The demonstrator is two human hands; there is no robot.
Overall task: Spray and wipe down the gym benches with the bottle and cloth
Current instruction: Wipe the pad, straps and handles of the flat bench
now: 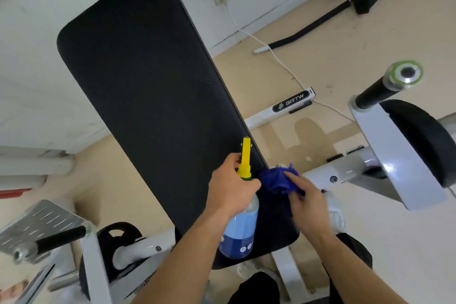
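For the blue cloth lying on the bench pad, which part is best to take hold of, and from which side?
Pinch the raised crumpled folds of the blue cloth from above. It is bunched at the right edge of the bench pad, and the right hand already touches it there.

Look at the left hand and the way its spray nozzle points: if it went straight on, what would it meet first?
Probably the long black padded bench. The left hand holds the yellow-topped blue spray bottle with its nozzle aimed up along the pad; depth is unclear, so it might skim above it.
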